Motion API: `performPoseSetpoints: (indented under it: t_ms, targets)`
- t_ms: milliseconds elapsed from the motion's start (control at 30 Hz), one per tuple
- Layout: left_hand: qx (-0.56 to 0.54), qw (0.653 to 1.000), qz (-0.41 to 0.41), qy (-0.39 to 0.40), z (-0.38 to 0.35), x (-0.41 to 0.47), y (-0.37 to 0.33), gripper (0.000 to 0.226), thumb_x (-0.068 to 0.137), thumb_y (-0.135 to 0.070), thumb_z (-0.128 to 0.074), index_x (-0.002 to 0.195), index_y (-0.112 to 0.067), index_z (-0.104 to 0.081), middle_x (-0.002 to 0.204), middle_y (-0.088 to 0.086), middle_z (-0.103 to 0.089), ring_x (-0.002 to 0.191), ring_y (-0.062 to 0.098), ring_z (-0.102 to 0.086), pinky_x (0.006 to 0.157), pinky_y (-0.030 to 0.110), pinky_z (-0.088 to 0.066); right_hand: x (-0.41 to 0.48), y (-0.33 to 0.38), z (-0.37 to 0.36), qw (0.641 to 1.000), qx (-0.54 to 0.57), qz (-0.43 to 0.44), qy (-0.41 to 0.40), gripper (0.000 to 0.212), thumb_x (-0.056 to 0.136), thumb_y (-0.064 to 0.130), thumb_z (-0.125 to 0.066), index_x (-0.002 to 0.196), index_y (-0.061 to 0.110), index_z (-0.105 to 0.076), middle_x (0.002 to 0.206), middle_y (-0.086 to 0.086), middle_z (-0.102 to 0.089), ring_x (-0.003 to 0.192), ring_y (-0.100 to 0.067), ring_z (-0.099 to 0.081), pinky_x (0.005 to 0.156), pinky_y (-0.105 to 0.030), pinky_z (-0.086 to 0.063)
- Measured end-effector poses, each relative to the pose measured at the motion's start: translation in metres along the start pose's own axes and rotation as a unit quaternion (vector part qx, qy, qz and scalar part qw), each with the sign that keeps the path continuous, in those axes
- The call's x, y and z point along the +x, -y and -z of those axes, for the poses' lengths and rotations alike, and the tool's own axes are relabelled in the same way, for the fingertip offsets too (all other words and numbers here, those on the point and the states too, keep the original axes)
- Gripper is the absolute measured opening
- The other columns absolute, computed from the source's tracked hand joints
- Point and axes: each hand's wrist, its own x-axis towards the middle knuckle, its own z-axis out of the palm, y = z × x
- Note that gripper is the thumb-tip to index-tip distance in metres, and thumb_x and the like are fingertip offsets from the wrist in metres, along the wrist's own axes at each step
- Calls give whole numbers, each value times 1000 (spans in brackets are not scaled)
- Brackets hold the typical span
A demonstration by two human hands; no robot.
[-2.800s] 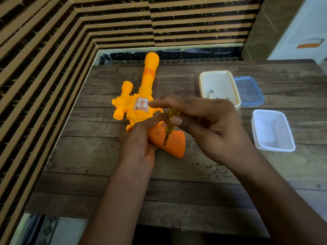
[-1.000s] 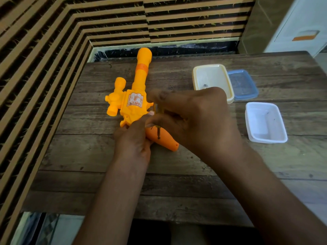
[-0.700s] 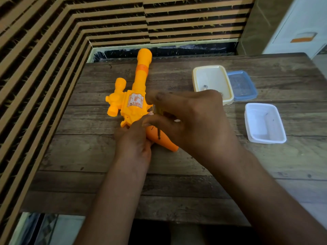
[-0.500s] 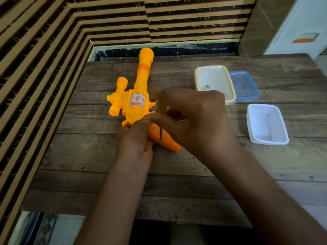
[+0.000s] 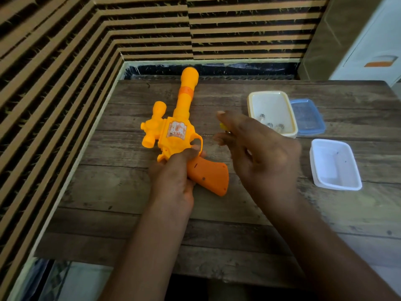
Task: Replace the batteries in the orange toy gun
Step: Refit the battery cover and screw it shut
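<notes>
Hands have split up: right hand [image 5: 260, 153] has lifted clear of the grip w/ the small yellow-handled screwdriver [image 5: 223, 127], which half a sec ago stood tip-down on the darker orange handle. Prob. the cover screw is loosened or out, can't tell which; cover looks still on. Thumb & forefinger pinch the tool, other fingers loose, hand just beside the cream plastic tub [image 5: 251, 101]. Left hand [image 5: 173, 170] grips the orange plastic toy gun [image 5: 175, 131] where body meets handle. Gun lies flat on the wooden plank table [image 5: 130, 192], barrel pointing away.
</notes>
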Motion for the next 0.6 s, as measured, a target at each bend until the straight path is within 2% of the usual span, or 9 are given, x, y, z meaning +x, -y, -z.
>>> performPoseSetpoints:
  t_ms: [67,133,200,267,333,467,600]
  targets:
    - [7,1000,-16,-13,1,-1,2,50,77,-2,-85,124,-13,-73,111,12,-80,97,27,-79,80,45,-64,-3,-7,-11,999,-19,18,25,40,80,-17,-79,116,0,-75,118,-14,-76,108,-21,-73,97,-17,-51]
    - [18,997,-53,-57,2,-5,3,47,74,-2,-88,117,-13,-75,106,7,-81,94,23,-78,80,41,-62,-6,-15,-21,997,-21,24,68,37,82,-14,-77,116,0,-75,121,-15,-75,109,-25,-74,95,-25,-55]
    - [27,991,-92,-98,1,-12,2,50,72,2,-89,117,-10,-72,104,6,-80,86,18,-76,68,30,-58,-10,-23,-29,992,-23,22,120,32,89,-7,-71,119,2,-75,126,-15,-74,109,-30,-74,87,-42,-62]
    - [35,984,-122,-124,0,-16,0,55,72,6,-86,123,-5,-68,106,9,-77,78,15,-72,49,16,-51,-14,-30,-36,986,-25,15,166,34,90,-4,-66,123,2,-73,131,-15,-71,111,-34,-74,81,-47,-64]
    - [39,980,-141,-131,1,-18,-1,54,73,11,-83,123,-3,-68,104,10,-76,69,11,-67,40,11,-44,-15,-35,-42,979,-31,9,200,39,87,-4,-65,125,2,-71,134,-16,-69,112,-36,-72,81,-50,-63]
    - [60,977,-154,-137,4,-17,-2,51,78,12,-76,124,-8,-70,91,-1,-75,56,0,-62,43,9,-44,-14,-40,-48,973,-40,5,227,43,81,-8,-66,122,-1,-72,129,-19,-71,110,-38,-73,81,-51,-64]
    - [40,979,-140,-140,6,-13,-3,45,83,13,-71,124,-5,-71,82,-4,-71,55,4,-58,42,9,-44,-15,-42,-48,960,-64,3,274,41,81,-6,-72,120,6,-73,130,-12,-71,114,-38,-68,80,-52,-62]
